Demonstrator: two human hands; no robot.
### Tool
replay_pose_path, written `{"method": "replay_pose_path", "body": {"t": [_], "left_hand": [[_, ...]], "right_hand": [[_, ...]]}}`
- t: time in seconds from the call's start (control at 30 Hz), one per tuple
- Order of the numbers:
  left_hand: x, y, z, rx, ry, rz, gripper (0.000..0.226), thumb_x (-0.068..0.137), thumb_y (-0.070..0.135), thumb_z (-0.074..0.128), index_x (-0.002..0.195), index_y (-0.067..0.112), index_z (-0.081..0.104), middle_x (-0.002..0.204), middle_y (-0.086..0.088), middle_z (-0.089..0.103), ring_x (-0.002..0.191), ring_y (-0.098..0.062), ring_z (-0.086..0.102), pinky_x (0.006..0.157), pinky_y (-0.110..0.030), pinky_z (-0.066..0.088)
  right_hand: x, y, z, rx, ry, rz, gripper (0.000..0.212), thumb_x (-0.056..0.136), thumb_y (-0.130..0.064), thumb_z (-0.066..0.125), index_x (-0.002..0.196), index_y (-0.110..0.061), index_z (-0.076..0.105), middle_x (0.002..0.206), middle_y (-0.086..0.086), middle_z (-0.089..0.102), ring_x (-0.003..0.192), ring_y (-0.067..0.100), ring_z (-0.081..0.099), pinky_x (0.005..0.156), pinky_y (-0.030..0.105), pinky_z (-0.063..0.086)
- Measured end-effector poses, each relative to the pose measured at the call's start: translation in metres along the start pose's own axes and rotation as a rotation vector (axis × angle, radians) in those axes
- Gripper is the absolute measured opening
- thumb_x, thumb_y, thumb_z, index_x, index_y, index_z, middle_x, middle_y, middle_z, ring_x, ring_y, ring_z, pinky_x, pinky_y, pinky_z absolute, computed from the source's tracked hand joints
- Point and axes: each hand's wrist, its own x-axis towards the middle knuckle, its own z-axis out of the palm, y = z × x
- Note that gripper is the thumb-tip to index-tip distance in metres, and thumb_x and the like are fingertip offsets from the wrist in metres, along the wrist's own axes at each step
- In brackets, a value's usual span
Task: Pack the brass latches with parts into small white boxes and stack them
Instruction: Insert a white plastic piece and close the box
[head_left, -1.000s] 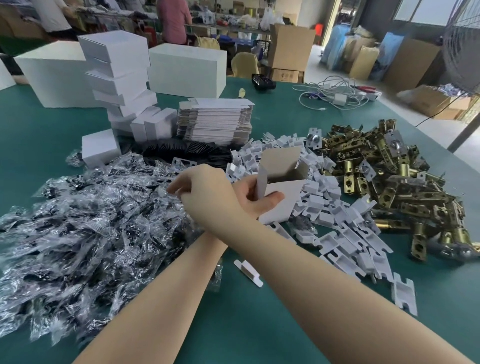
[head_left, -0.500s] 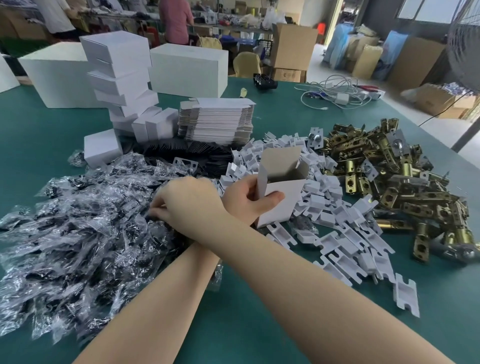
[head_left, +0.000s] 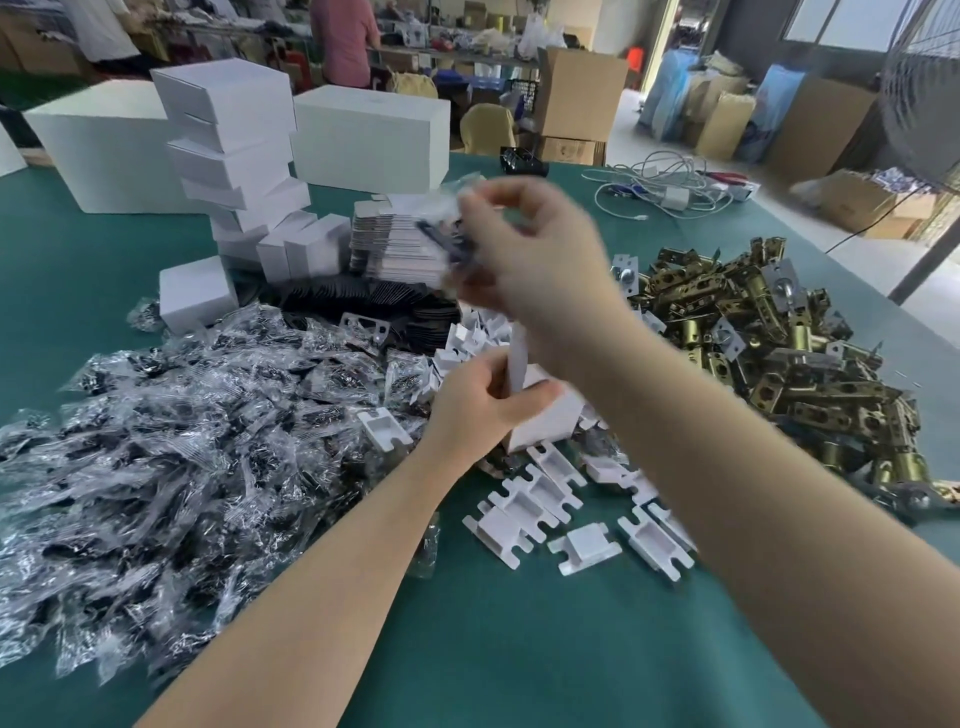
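Holding a small white box (head_left: 540, 415) near the middle of the frame, the left hand (head_left: 478, 400) curls its fingers and thumb round the box and keeps the open top facing up. The right hand (head_left: 524, 249) is higher, just above the box, and it is blurry. It pinches a clear plastic bag of parts (head_left: 447, 234) with small dark bits inside. So both hands have a tight grip on something.

The step now looks like dropping the bag into the box. To do it well, bring the bag straight over the open top and let its thin end go in first. Keep the box steady and tipped a little toward the bag. Push the bag down flat so there is room for a latch. I cannot see inside the box, so I cannot tell if a latch is in there.

The brass latches (head_left: 769, 353) lie in a big heap on the right of the frame, on the green bench (head_left: 519, 649). More clear bags (head_left: 171, 447) are piled on the left. White plastic pieces (head_left: 545, 499) lie between the two piles, just below the box. A stack of packed white boxes (head_left: 234, 156) stands in the upper left, and flat unfolded boxes (head_left: 395, 249) sit beside it. The finished box should go on that stack, set down square so it does not tip.
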Motion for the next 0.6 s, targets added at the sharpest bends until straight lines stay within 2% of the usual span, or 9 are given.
{"method": "replay_pose_path", "body": {"t": [0.03, 0.07, 0.1, 0.13, 0.2, 0.33, 0.47, 0.53, 0.6], "left_hand": [[-0.002, 0.000, -0.001, -0.015, -0.011, -0.014, 0.036, 0.083, 0.035, 0.078, 0.110, 0.013, 0.070, 0.080, 0.009, 0.071, 0.069, -0.009, 0.065, 0.059, -0.024, 0.053], [-0.003, 0.000, 0.000, -0.031, -0.017, -0.009, 0.037, 0.082, 0.036, 0.077, 0.110, 0.013, 0.069, 0.090, -0.002, 0.074, 0.080, -0.022, 0.069, 0.067, -0.038, 0.059], [-0.003, 0.000, 0.000, -0.038, -0.024, -0.011, 0.036, 0.083, 0.035, 0.077, 0.110, 0.014, 0.069, 0.097, -0.011, 0.073, 0.089, -0.034, 0.068, 0.075, -0.052, 0.058], [-0.004, 0.000, 0.000, -0.055, -0.028, -0.021, 0.032, 0.084, 0.033, 0.078, 0.110, 0.016, 0.070, 0.101, -0.013, 0.073, 0.093, -0.039, 0.066, 0.080, -0.058, 0.056], [-0.003, -0.002, 0.000, -0.096, -0.021, -0.035, 0.028, 0.083, 0.029, 0.079, 0.108, 0.020, 0.071, 0.100, -0.006, 0.074, 0.094, -0.033, 0.068, 0.082, -0.051, 0.058], [-0.001, -0.001, 0.002, -0.172, -0.009, -0.060, 0.025, 0.075, 0.031, 0.078, 0.099, 0.024, 0.072, 0.093, 0.000, 0.075, 0.088, -0.020, 0.070, 0.077, -0.032, 0.057], [-0.001, 0.002, 0.000, -0.199, -0.037, -0.044, 0.024, 0.077, 0.026, 0.077, 0.099, 0.020, 0.070, 0.087, 0.008, 0.073, 0.082, -0.008, 0.067, 0.072, -0.022, 0.053], [0.001, 0.002, -0.003, -0.181, -0.065, -0.032, 0.021, 0.078, 0.023, 0.078, 0.097, 0.024, 0.069, 0.083, 0.014, 0.071, 0.078, -0.003, 0.065, 0.070, -0.017, 0.050], [0.003, 0.004, -0.006, -0.128, -0.113, -0.023, 0.021, 0.083, 0.018, 0.079, 0.097, 0.028, 0.068, 0.081, 0.019, 0.070, 0.076, 0.002, 0.063, 0.069, -0.013, 0.049]], "right_hand": [[0.000, -0.006, -0.019, -0.214, 0.028, -0.178, 0.003, 0.094, -0.018, 0.063, 0.092, -0.019, 0.061, 0.074, -0.003, 0.070, 0.057, 0.012, 0.067, 0.056, 0.020, 0.055], [0.000, -0.010, -0.037, -0.489, 0.040, -0.362, 0.003, 0.093, -0.019, 0.064, 0.091, -0.021, 0.064, 0.079, -0.007, 0.069, 0.062, 0.011, 0.066, 0.061, 0.021, 0.055], [0.002, -0.009, -0.054, -0.761, 0.017, -0.517, 0.004, 0.093, -0.019, 0.065, 0.095, -0.022, 0.068, 0.086, -0.007, 0.069, 0.068, 0.011, 0.065, 0.067, 0.023, 0.055], [0.004, -0.006, -0.066, -0.988, -0.050, -0.602, 0.009, 0.093, -0.019, 0.066, 0.099, -0.020, 0.072, 0.091, -0.003, 0.070, 0.073, 0.011, 0.062, 0.072, 0.027, 0.055], [0.006, 0.009, -0.081, -1.255, -0.220, -0.591, 0.012, 0.094, -0.021, 0.066, 0.101, -0.019, 0.075, 0.096, 0.002, 0.069, 0.080, 0.016, 0.062, 0.075, 0.038, 0.056], [0.006, 0.035, -0.088, -1.215, -0.235, -0.549, 0.015, 0.094, -0.024, 0.065, 0.103, -0.020, 0.076, 0.097, 0.005, 0.066, 0.087, 0.024, 0.061, 0.073, 0.044, 0.052], [0.009, 0.041, -0.091, -1.385, -0.376, -0.596, 0.022, 0.098, -0.027, 0.059, 0.109, -0.019, 0.075, 0.100, 0.007, 0.068, 0.091, 0.030, 0.063, 0.078, 0.044, 0.049], [0.006, 0.042, -0.092, -1.407, -0.369, -0.614, 0.023, 0.098, -0.030, 0.058, 0.110, -0.021, 0.074, 0.097, 0.005, 0.069, 0.092, 0.028, 0.062, 0.080, 0.042, 0.048], [-0.001, 0.048, -0.094, -1.308, -0.258, -0.622, 0.021, 0.095, -0.027, 0.062, 0.110, -0.019, 0.074, 0.096, 0.004, 0.069, 0.091, 0.027, 0.061, 0.082, 0.042, 0.047]]}}
